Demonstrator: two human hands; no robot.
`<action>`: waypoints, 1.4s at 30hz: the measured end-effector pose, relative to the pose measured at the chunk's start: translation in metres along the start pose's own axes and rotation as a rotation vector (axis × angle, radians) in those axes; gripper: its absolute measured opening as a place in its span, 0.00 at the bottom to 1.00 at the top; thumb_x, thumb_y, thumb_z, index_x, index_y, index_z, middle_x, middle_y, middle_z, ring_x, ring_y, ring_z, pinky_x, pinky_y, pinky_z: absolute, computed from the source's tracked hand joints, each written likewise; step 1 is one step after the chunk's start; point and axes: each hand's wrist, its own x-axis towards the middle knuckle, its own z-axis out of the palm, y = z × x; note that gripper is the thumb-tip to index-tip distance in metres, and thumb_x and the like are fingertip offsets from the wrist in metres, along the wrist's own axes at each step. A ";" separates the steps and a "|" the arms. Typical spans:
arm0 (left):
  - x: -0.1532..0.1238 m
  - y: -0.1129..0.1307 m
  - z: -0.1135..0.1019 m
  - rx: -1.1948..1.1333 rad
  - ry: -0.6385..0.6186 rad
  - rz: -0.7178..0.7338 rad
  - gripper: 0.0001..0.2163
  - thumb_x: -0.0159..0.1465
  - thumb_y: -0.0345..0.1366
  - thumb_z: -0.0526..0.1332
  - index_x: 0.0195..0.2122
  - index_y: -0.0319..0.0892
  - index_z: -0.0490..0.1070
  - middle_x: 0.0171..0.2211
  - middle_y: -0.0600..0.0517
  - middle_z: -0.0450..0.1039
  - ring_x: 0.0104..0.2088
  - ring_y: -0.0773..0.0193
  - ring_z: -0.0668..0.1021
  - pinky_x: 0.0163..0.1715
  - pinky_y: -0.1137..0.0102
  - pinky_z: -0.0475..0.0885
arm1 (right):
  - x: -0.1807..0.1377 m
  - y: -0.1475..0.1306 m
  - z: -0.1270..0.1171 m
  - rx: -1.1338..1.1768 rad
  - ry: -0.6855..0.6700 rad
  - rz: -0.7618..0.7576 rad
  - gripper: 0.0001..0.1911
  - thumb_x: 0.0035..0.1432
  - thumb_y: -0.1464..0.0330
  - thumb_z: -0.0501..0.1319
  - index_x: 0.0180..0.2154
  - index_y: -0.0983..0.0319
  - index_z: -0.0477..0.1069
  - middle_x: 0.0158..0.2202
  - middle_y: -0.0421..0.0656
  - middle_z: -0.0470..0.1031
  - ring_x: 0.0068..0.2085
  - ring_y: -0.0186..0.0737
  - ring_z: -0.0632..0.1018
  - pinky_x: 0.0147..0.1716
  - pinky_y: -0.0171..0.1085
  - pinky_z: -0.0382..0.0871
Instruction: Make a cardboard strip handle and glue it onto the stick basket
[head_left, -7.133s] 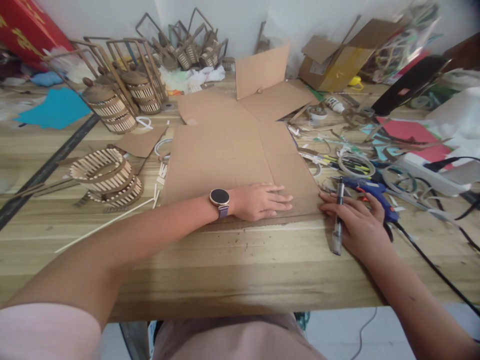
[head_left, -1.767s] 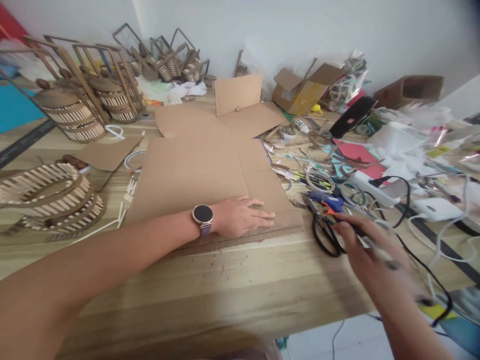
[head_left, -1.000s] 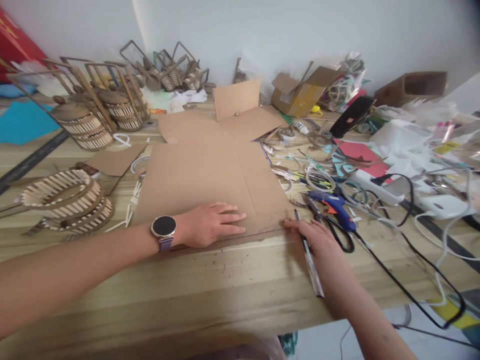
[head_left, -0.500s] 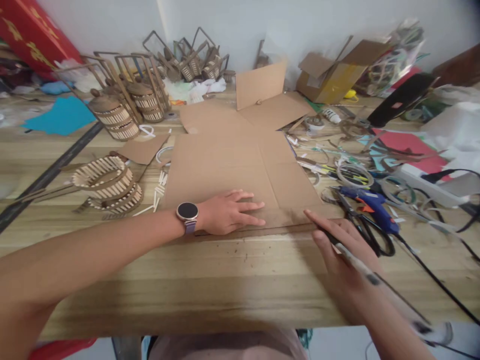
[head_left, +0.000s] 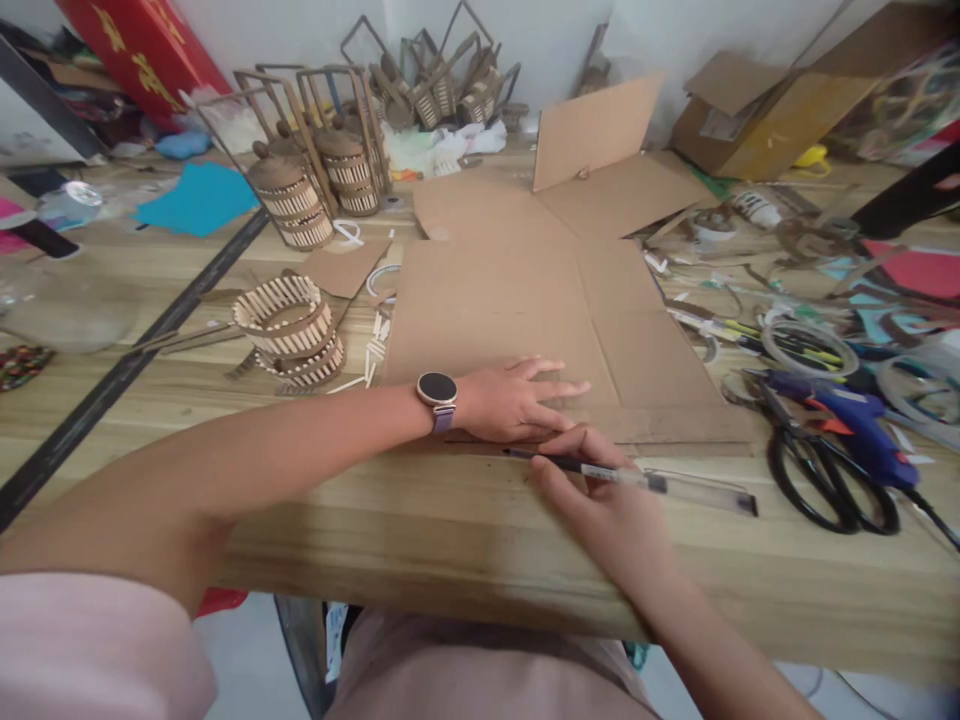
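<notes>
The cardboard sheet [head_left: 510, 300] lies flat on the table [head_left: 450, 540] straight ahead of me, its near edge just short of the table's front. My left hand [head_left: 517, 400], a watch [head_left: 437, 390] on the wrist, is spread palm down on the sheet near that edge, fingers splayed and pressing. My right hand [head_left: 607, 500] has its grip pinched on a pen [head_left: 592, 468], thumb against fingers. The pen lies low and almost level, its tip pointing left and sitting right at the sheet's near edge, just below my left hand.

As I judge it, this is the marking step, with the tip set down and no line visible. A clean stroke would need the sheet pinned firmly and the pen drawn steadily along the edge.

Black scissors [head_left: 817, 480] and a blue glue gun [head_left: 847, 420] lie to the right, apart from the sheet.

An open round slatted basket [head_left: 289, 330] sits left of the sheet, with nothing visible inside. Behind it stand lidded baskets [head_left: 300, 195] in wooden frames, their contents hidden. A carton [head_left: 757, 130] at the far right has its flaps open, but I cannot see into it.
</notes>
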 end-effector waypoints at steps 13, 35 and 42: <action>0.001 -0.003 0.005 -0.033 0.024 0.017 0.19 0.69 0.40 0.54 0.61 0.61 0.64 0.70 0.59 0.48 0.69 0.44 0.51 0.65 0.47 0.51 | 0.000 -0.001 0.020 -0.023 -0.001 0.007 0.06 0.54 0.63 0.60 0.27 0.56 0.68 0.28 0.41 0.79 0.31 0.41 0.78 0.27 0.37 0.70; -0.001 -0.003 0.003 -0.043 0.014 0.011 0.19 0.71 0.42 0.50 0.62 0.59 0.64 0.70 0.58 0.47 0.69 0.45 0.50 0.65 0.48 0.51 | 0.000 0.009 0.006 -0.094 0.057 -0.032 0.08 0.56 0.62 0.60 0.28 0.58 0.68 0.27 0.40 0.76 0.30 0.40 0.76 0.31 0.38 0.67; -0.003 -0.001 0.001 -0.034 0.010 0.006 0.20 0.71 0.37 0.51 0.61 0.63 0.63 0.70 0.61 0.47 0.69 0.47 0.50 0.65 0.49 0.51 | -0.013 0.036 -0.089 -0.380 0.354 0.283 0.09 0.51 0.59 0.65 0.26 0.56 0.69 0.24 0.41 0.73 0.26 0.43 0.73 0.24 0.40 0.62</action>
